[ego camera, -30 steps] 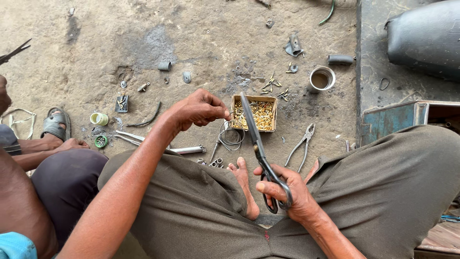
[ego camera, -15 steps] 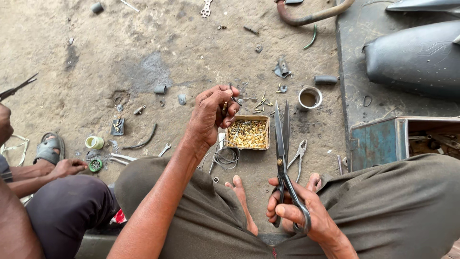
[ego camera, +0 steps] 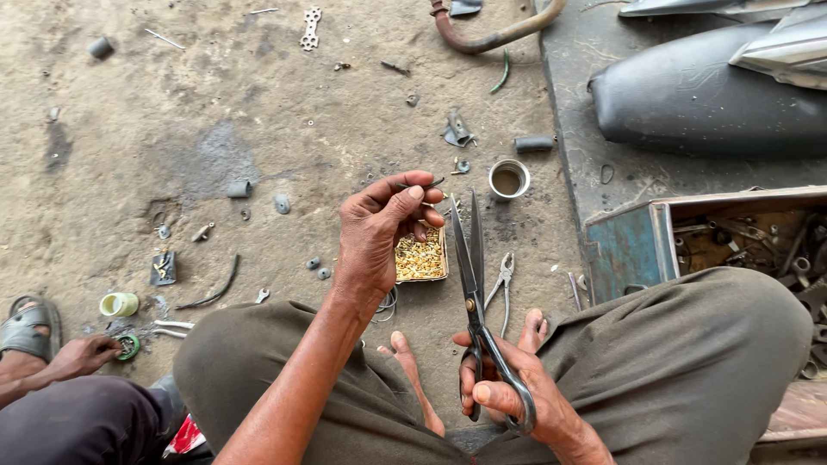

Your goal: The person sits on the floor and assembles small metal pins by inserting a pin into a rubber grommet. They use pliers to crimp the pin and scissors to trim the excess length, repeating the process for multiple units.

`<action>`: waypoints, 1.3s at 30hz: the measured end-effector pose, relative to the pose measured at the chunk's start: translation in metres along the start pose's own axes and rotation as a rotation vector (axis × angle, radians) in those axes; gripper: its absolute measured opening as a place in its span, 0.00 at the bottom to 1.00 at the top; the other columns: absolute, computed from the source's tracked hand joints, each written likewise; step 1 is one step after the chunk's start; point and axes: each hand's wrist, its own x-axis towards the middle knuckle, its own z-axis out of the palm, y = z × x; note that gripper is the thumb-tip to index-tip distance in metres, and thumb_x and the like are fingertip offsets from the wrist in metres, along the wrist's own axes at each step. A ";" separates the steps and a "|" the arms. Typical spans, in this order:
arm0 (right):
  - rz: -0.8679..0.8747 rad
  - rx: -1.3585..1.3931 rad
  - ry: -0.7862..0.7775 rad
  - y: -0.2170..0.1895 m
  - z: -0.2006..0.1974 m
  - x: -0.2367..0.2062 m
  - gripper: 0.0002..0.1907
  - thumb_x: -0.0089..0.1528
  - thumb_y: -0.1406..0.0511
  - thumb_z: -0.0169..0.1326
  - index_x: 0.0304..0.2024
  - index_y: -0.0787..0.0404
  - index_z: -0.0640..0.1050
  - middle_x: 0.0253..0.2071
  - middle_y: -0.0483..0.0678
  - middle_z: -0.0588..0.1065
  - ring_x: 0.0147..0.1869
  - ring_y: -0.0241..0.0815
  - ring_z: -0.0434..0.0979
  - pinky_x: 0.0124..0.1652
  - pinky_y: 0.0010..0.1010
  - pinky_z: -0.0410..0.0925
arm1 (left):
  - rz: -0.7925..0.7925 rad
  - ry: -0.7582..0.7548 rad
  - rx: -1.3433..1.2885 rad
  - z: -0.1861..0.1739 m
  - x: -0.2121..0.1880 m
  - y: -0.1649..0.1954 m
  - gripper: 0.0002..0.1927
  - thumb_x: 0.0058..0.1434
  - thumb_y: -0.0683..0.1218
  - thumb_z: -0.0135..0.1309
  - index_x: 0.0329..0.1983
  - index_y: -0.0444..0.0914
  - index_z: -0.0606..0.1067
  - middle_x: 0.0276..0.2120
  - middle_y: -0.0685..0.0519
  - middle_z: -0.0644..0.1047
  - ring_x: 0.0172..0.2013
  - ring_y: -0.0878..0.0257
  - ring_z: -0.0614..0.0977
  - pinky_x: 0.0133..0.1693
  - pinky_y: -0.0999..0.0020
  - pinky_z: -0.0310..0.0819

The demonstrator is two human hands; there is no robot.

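My left hand is raised above a small square tin of brass-coloured bits, pinching a thin dark wire-like piece between thumb and fingertips. My right hand grips the handles of long black scissors, whose slightly parted blades point up and away, just right of the left hand. Both hands sit above my knees in olive trousers; my bare toes show between them.
Pliers lie right of the tin and a small metal cup beyond it. A blue metal box of rusty parts stands at right. Another person's hand rests on the ground at left near a green ring. Scattered scraps litter the dirt.
My left hand lifted from the tin with a small piece pinched in its fingers. The scissors swung upright and their blades opened slightly beside it.
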 end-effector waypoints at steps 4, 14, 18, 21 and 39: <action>0.045 -0.053 0.072 -0.001 -0.003 0.001 0.45 0.54 0.54 0.66 0.67 0.72 0.66 0.34 0.51 0.76 0.36 0.40 0.79 0.34 0.26 0.70 | -0.018 -0.005 0.007 0.009 0.002 -0.008 0.13 0.64 0.39 0.58 0.51 0.30 0.77 0.39 0.42 0.84 0.32 0.60 0.87 0.27 0.74 0.78; 0.064 -0.112 0.160 0.001 -0.006 -0.002 0.47 0.51 0.54 0.67 0.67 0.71 0.66 0.33 0.48 0.74 0.33 0.35 0.74 0.31 0.24 0.67 | -0.010 0.067 0.221 0.019 0.004 -0.039 0.11 0.63 0.38 0.60 0.49 0.31 0.82 0.32 0.50 0.83 0.29 0.68 0.84 0.28 0.76 0.78; 0.028 -0.215 0.211 0.004 -0.010 -0.004 0.45 0.53 0.52 0.66 0.66 0.71 0.70 0.33 0.46 0.75 0.32 0.34 0.75 0.35 0.22 0.69 | -0.012 0.033 0.244 0.020 0.003 -0.047 0.11 0.62 0.38 0.60 0.48 0.32 0.82 0.32 0.52 0.83 0.28 0.70 0.83 0.28 0.77 0.77; -0.062 -0.351 0.227 0.006 -0.014 -0.004 0.42 0.55 0.53 0.67 0.65 0.71 0.73 0.33 0.45 0.76 0.36 0.33 0.77 0.43 0.20 0.69 | -0.042 0.034 0.256 0.018 0.001 -0.048 0.11 0.62 0.38 0.61 0.48 0.33 0.82 0.32 0.52 0.83 0.28 0.70 0.83 0.27 0.78 0.77; 0.005 -0.356 0.341 0.012 -0.016 -0.001 0.37 0.52 0.60 0.70 0.60 0.70 0.76 0.28 0.43 0.73 0.32 0.30 0.73 0.33 0.21 0.68 | -0.063 0.024 0.210 0.007 0.004 -0.052 0.12 0.61 0.39 0.61 0.48 0.30 0.80 0.35 0.48 0.84 0.30 0.65 0.86 0.24 0.77 0.76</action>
